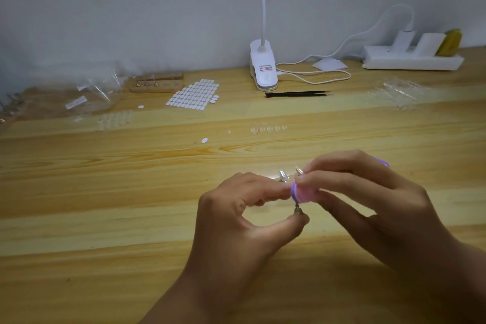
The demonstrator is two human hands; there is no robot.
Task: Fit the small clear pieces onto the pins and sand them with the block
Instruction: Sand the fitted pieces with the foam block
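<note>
Head view: pink-and-purple sanding block (299, 193) sits low-centre, just above the pale wooden table (105, 192). Right hand (368, 197) grips it, fingers curled over the top and thumb underneath. The block's end meets the top of a thin metal pin (297, 209). Left hand (236, 208) pinches that pin's base between thumb and forefinger tip. The pin tip is hidden by the block, so cannot tell if a clear piece is fitted. 2 more silver pins (283, 176) show just behind the fingers, near the block; held or lying on the table, cannot tell.

Mid-table, well apart from the hands: a short row of small clear curved pieces (268, 129), with 1 loose white oval sticker (204, 140) to its left.

Back left: a sheet of white oval stickers (194, 95), a wooden pin stand (157, 83) behind it, a patch of further clear pieces (114, 119) and crumpled clear plastic bags (97, 89).

Back centre: a white clip lamp (263, 68) against the wall, with black tweezers (297, 94) lying just in front.

Back right: a white power strip (413, 60) with plugs, and a clear plastic packet (397, 95) nearer.
</note>
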